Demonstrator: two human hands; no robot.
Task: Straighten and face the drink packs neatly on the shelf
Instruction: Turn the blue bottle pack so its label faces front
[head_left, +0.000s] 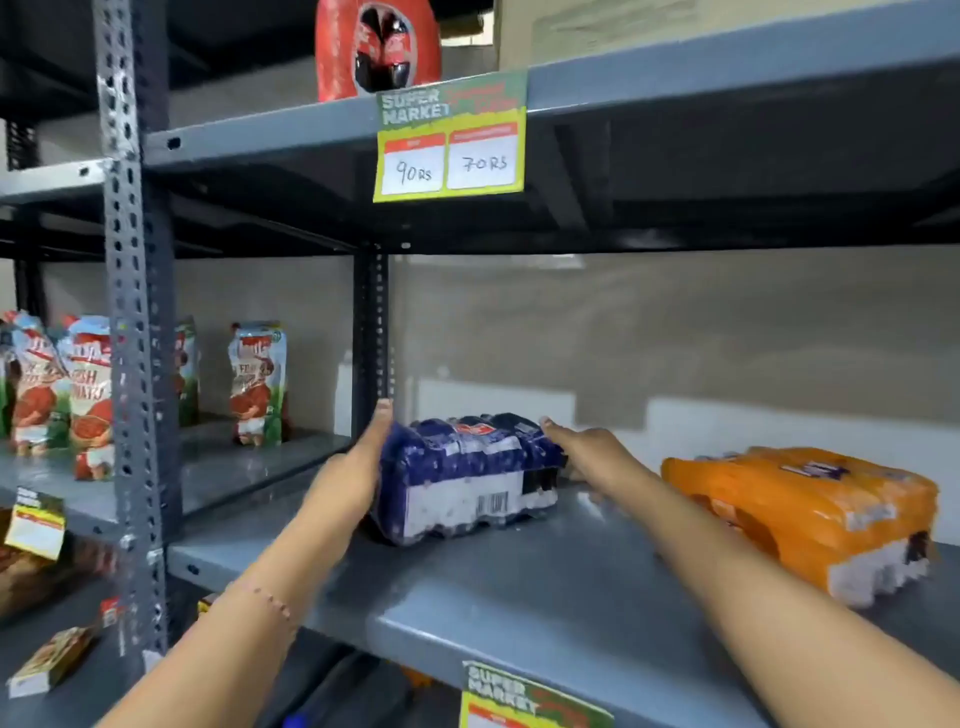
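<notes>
A dark blue shrink-wrapped drink pack (467, 475) lies on the grey metal shelf (519, 587), its white barcode label facing me. My left hand (358, 467) presses flat against the pack's left end. On the pack's right end rests my right hand (587, 449), fingers reaching over the top corner. Both hands hold the pack between them. An orange drink pack (810, 512) lies at an angle further right on the same shelf, untouched.
A perforated steel upright (137, 332) stands at the left; a second one (371, 332) rises behind the blue pack. Tomato product pouches (257, 382) stand on the neighbouring shelf. A price tag (449, 140) hangs from the shelf above, and a red cola pack (376, 47) sits on it.
</notes>
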